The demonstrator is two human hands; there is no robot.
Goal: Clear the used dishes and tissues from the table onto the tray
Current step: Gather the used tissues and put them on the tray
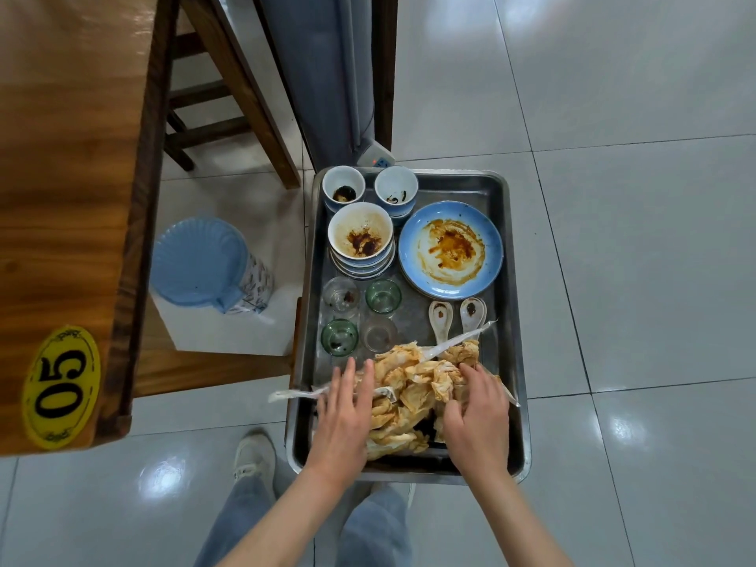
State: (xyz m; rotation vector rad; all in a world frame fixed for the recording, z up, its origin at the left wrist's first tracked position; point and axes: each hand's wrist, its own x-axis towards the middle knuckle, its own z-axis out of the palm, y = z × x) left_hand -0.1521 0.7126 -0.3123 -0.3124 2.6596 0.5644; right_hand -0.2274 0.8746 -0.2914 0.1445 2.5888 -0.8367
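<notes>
The left hand [343, 407] lies flat, fingers straight, its grip wide, pressing the left edge of the tissues [417, 386]. That orange-stained, crumpled heap fills the near end of the steel tray [516, 362]. The right hand [474, 415] curls its fingers into the heap's right side, its grip narrow.

Eatery: table [61, 157] w/ no. tag [60, 387], used dishes on tray [501, 190].
</notes>
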